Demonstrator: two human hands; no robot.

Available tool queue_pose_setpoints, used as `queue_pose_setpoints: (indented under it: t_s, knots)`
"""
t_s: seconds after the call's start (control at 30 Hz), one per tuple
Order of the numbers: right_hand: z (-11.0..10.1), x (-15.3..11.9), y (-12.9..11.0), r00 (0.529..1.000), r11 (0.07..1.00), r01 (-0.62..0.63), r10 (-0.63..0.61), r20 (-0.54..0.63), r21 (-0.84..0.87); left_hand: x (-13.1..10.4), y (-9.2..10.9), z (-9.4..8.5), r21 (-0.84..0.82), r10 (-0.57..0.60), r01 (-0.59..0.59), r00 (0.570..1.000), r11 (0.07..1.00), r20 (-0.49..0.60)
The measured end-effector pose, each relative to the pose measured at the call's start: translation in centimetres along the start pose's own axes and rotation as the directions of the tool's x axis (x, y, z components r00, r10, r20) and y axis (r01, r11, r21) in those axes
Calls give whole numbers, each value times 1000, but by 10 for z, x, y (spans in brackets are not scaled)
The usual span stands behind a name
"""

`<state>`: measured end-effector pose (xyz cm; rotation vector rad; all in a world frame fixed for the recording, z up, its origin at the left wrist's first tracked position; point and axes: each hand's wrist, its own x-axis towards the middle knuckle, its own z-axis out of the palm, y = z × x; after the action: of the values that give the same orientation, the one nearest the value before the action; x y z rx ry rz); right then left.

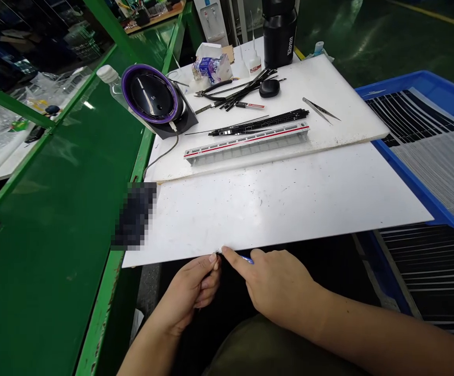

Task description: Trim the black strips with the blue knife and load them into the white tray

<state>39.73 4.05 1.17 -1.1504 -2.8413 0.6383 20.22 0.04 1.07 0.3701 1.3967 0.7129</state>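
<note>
Just off the front edge of the white table (pixel 289 198), my left hand (pixel 201 279) pinches a tiny dark piece (pixel 218 253), too small to make out. My right hand (pixel 276 279) is wrapped round a blue tool (pixel 247 259), mostly hidden in the palm, its index finger stretched to the small piece. A grey model train car body (pixel 246 143) with a red stripe lies on the white foam board (pixel 348 122). Behind it are long black strips (pixel 262 122).
On the board are tweezers (pixel 321 109), pliers (pixel 213 91), crossed black strips (pixel 246 91) and a black case (pixel 269 88). A purple-rimmed fan (pixel 152 96) stands left, a black bottle (pixel 279 36) behind. Blue trays (pixel 407 172) of strips lie right; a green partition (pixel 55 209) runs left.
</note>
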Motion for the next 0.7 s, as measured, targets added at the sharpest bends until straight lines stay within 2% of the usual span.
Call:
queue_pose_setpoints:
  t_s: [0.2, 0.3, 0.47, 0.7]
  knots:
    - [3, -2, -7, 999, 999, -37, 38, 25, -40, 0, 0, -1, -19, -4, 5, 1000, 1000, 11]
    - [4, -4, -11, 998, 998, -61, 60, 20, 20, 0, -2, 0, -35, -11, 12, 1000, 999, 13]
    - [1, -6, -8, 998, 990, -60, 59, 6, 125, -2, -5, 9, -59, 23, -27, 997, 998, -69]
    - [6, -4, -11, 998, 995, -70, 69, 14, 75, -1, -8, 11, -89, 24, -31, 997, 996, -72]
